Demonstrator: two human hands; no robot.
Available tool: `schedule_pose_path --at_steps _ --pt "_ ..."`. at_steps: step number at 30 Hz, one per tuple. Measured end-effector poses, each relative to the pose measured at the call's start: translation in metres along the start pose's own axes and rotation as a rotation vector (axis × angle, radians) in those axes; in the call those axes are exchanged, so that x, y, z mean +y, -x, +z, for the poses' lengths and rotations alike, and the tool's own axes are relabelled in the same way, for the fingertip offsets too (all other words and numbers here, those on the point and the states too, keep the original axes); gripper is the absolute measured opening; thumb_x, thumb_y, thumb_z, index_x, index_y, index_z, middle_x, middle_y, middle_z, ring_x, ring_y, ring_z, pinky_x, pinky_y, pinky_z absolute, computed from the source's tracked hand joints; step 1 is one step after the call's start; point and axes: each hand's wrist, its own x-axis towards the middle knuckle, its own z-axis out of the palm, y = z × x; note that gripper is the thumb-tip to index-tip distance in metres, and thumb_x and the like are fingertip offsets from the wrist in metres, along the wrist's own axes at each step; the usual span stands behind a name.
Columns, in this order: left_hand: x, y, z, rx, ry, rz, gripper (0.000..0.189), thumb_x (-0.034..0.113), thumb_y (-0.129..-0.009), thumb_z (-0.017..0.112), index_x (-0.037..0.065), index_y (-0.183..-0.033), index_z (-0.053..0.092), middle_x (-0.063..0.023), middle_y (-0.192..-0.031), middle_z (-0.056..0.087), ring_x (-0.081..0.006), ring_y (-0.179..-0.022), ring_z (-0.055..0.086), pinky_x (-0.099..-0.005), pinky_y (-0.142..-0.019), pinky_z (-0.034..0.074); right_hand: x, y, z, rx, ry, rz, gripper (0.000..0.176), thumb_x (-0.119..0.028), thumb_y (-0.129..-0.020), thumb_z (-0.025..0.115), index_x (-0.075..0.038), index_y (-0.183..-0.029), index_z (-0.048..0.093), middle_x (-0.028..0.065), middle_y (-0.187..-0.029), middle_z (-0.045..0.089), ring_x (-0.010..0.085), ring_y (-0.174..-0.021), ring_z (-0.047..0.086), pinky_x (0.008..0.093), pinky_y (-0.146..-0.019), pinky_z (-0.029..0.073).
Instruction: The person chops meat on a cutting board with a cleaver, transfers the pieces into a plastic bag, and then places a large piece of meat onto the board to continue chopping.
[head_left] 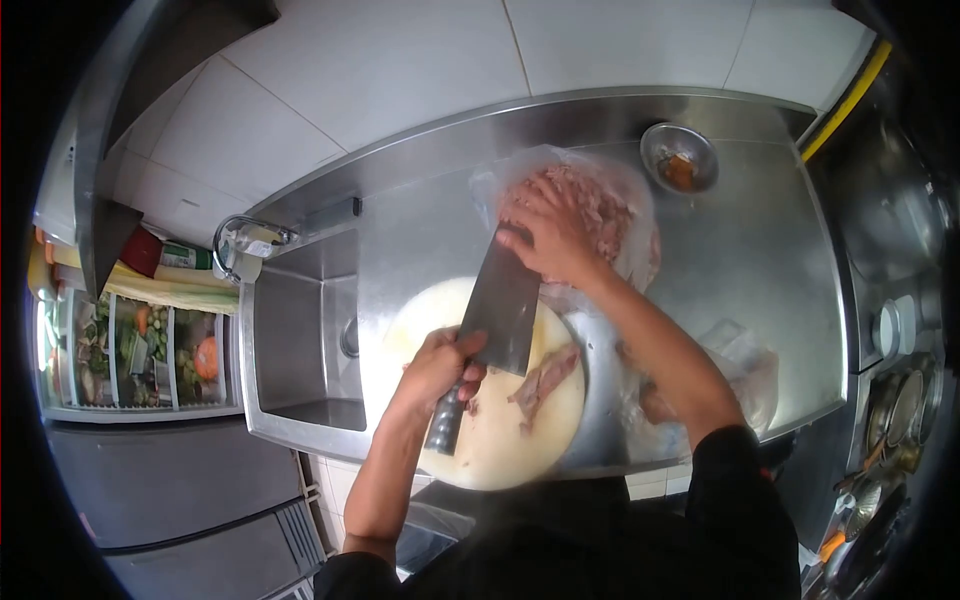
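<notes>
My left hand is closed round the cleaver where the dark handle meets the broad blade. The blade slants up over the round white cutting board, its far end at the plastic bag. My right hand is open, fingers spread over the chopped meat in the clear plastic bag, with its thumb lying at the blade's far end. A strip of raw meat lies on the board, right of the cleaver, with small scraps near the handle.
A metal bowl with orange-brown contents stands at the back of the steel counter. Another plastic bag with meat lies under my right forearm. Left of the board is a steel sink; pans sit at far right.
</notes>
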Motion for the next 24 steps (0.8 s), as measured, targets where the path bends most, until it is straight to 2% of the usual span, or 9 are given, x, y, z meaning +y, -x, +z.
schedule_pose_path --at_steps 2,3,6,9,12,15,18,21,24 --pt "0.007 0.011 0.004 0.021 -0.050 0.014 0.015 0.020 -0.101 0.061 0.006 -0.096 0.059 0.0021 -0.054 0.045 -0.0070 -0.034 0.038 -0.0253 -0.033 0.030 0.022 0.002 0.013 -0.016 0.047 -0.021 0.023 -0.019 -0.088 0.069 -0.008 -0.106 0.074 0.0144 -0.125 0.064 0.0364 -0.131 0.049 0.0635 -0.115 0.027" --pt "0.008 0.018 0.002 0.034 -0.065 0.029 0.016 0.020 -0.101 0.062 0.005 -0.096 0.060 0.0019 -0.054 0.045 -0.0070 -0.035 0.038 -0.0254 -0.033 0.031 0.029 -0.003 0.009 0.043 0.166 0.020 0.020 -0.016 -0.089 0.066 -0.006 -0.105 0.074 0.0150 -0.123 0.065 0.0352 -0.128 0.052 0.0558 -0.115 0.034" --pt "-0.008 0.044 -0.019 0.116 -0.103 0.092 0.018 0.019 -0.100 0.065 0.003 -0.093 0.061 0.0016 -0.055 0.046 -0.0070 -0.037 0.040 -0.0256 -0.034 0.032 0.037 -0.008 -0.013 0.045 -0.051 0.262 0.023 -0.017 -0.091 0.064 -0.004 -0.108 0.074 0.0163 -0.127 0.065 0.0368 -0.127 0.054 0.0477 -0.113 0.039" --pt "-0.042 0.064 -0.043 0.259 -0.135 0.156 0.020 0.019 -0.099 0.067 0.002 -0.089 0.061 0.0019 -0.055 0.045 -0.0071 -0.039 0.041 -0.0260 -0.034 0.032 0.065 0.010 0.002 0.054 0.140 0.039 0.025 -0.017 -0.096 0.059 -0.003 -0.111 0.073 0.0169 -0.130 0.064 0.0385 -0.127 0.054 0.0464 -0.109 0.043" --pt "-0.070 0.084 -0.070 0.409 -0.143 0.132 0.022 0.019 -0.100 0.066 0.002 -0.088 0.060 0.0019 -0.056 0.045 -0.0075 -0.040 0.042 -0.0260 -0.035 0.032 0.058 0.020 0.002 0.052 0.060 0.088 0.029 -0.020 -0.100 0.054 -0.001 -0.114 0.071 0.0193 -0.128 0.066 0.0400 -0.123 0.058 0.0496 -0.104 0.046" --pt "-0.102 0.104 -0.093 0.498 -0.119 0.133 0.023 0.021 -0.102 0.064 0.000 -0.091 0.062 0.0013 -0.057 0.046 -0.0080 -0.042 0.043 -0.0257 -0.036 0.033 0.054 0.009 -0.031 -0.030 -0.190 0.360 0.034 -0.025 -0.103 0.051 0.002 -0.112 0.070 0.0234 -0.123 0.067 0.0424 -0.116 0.062 0.0495 -0.101 0.048" --pt "-0.122 0.119 -0.104 0.598 -0.077 0.138 0.027 0.024 -0.102 0.065 0.001 -0.087 0.060 0.0013 -0.055 0.045 -0.0081 -0.041 0.043 -0.0259 -0.035 0.033 0.072 0.005 -0.040 -0.065 0.069 0.600 0.038 -0.027 -0.102 0.050 0.005 -0.108 0.070 0.0276 -0.116 0.068 0.0458 -0.109 0.064 0.0501 -0.098 0.049" --pt "-0.141 0.130 -0.112 0.646 -0.050 0.170 0.030 0.026 -0.102 0.065 0.001 -0.087 0.059 0.0002 -0.054 0.045 -0.0086 -0.039 0.042 -0.0262 -0.034 0.034 0.077 0.006 -0.048 -0.201 0.236 0.577 0.038 -0.027 -0.099 0.049 0.004 -0.104 0.072 0.0292 -0.112 0.069 0.0482 -0.106 0.064 0.0518 -0.096 0.050" --pt "-0.152 0.137 -0.113 0.707 -0.023 0.112 0.030 0.027 -0.102 0.065 0.000 -0.088 0.060 -0.0011 -0.055 0.047 -0.0091 -0.038 0.042 -0.0264 -0.034 0.034 0.095 0.007 -0.038 -0.145 0.245 0.511 0.039 -0.028 -0.096 0.051 0.004 -0.106 0.072 0.0294 -0.105 0.070 0.0496 -0.100 0.066 0.0530 -0.095 0.051"
